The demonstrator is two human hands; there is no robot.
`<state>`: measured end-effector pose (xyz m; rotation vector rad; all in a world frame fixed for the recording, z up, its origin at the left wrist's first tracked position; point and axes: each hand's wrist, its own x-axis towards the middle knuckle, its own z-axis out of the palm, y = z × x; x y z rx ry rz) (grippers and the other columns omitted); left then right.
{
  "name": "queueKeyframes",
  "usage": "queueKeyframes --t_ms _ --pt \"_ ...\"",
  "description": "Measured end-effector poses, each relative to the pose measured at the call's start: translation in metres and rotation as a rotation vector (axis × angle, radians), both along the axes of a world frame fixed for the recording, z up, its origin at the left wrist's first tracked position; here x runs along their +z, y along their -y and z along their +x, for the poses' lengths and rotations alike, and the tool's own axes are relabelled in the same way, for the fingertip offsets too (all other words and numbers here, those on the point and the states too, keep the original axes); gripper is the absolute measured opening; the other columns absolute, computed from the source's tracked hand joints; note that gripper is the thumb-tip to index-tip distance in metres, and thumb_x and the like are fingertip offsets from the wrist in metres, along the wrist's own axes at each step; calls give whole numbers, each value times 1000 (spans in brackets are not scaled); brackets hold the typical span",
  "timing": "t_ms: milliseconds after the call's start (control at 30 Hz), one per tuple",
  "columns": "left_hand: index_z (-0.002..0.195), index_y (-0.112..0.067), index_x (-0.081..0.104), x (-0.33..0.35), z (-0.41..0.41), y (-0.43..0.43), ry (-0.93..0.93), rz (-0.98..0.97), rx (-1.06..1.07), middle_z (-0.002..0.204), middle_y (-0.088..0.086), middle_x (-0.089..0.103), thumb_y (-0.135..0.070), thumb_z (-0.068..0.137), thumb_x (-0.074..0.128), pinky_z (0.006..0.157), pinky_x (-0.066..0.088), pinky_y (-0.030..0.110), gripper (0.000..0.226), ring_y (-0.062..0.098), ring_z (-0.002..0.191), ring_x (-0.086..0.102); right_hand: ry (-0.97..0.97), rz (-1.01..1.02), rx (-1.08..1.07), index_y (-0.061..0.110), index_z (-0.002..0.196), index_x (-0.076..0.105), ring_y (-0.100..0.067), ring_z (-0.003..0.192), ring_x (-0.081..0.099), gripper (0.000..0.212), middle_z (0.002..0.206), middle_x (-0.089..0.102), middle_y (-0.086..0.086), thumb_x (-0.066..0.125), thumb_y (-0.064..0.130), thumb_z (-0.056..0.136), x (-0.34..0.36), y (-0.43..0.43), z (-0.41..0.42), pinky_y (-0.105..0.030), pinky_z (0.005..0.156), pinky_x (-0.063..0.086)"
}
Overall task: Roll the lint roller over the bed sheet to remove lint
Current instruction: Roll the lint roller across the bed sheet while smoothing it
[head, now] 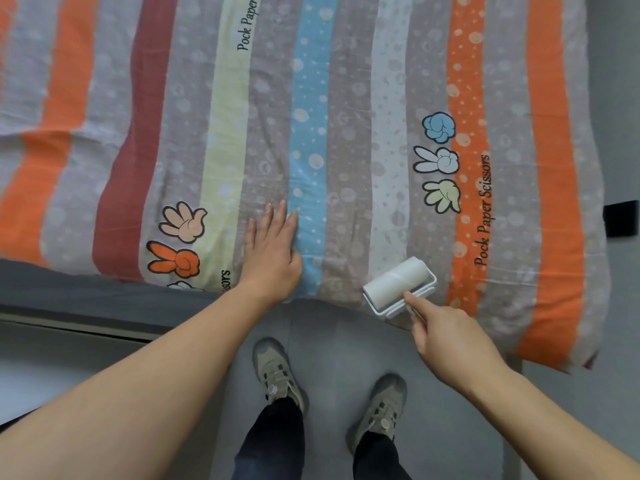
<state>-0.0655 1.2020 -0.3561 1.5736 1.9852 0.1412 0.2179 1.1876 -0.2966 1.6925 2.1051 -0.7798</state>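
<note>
A: What is the surface?

B: A striped cotton bed sheet printed with dots, spread over a bed. Take its single pale blue stripe as the mark. Below the stripe's near end is a grey floor, and down-left of it a dark grey padded edge of the bed shows from under the sheet.

A: Where is the tool?

B: The white lint roller lies on the sheet right of the stripe, near the sheet's near hem. The right hand grips its handle, index finger stretched onto the white frame. The left hand lies flat, fingers straight, its fingertips touching the stripe's left border.

A: Counts?

B: One roller, two hands, two grey-beige laced shoes below the stripe. Right of the stripe are three cartoon hand prints: blue, white, green. Left of it are two whole ones, peach and orange.

A: Anything hard to see?

B: The handle is hidden inside the right hand. A third print left of the stripe is cut by the hem. The black lettering up-left of the stripe runs off the top. Far right of the stripe, a black object at the frame edge cannot be made out.
</note>
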Motion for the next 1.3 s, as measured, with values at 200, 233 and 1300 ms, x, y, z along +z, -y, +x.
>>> queueKeyframes --t_ms 200,233,1300 --pt "160 -17 20 1 -2 5 3 60 3 170 2 -1 -19 100 41 125 -12 40 64 17 155 -11 -61 104 -31 44 141 42 -28 90 62 45 94 65 -2 42 35 97 25 10 -1 -42 70 51" --pt "159 -17 24 1 -1 7 14 82 14 170 3 2 -19 100 41 125 -11 40 61 18 156 -8 -108 144 -32 44 141 42 -29 90 62 46 94 64 -3 43 35 96 29 7 -11 -42 70 51" --pt "161 -31 0 0 -16 33 -290 -60 57 168 4 -17 -40 100 41 122 -10 57 74 28 153 -22 -219 119 -76 40 144 40 -30 92 62 45 99 66 -5 41 35 99 31 28 -13 -45 76 52"
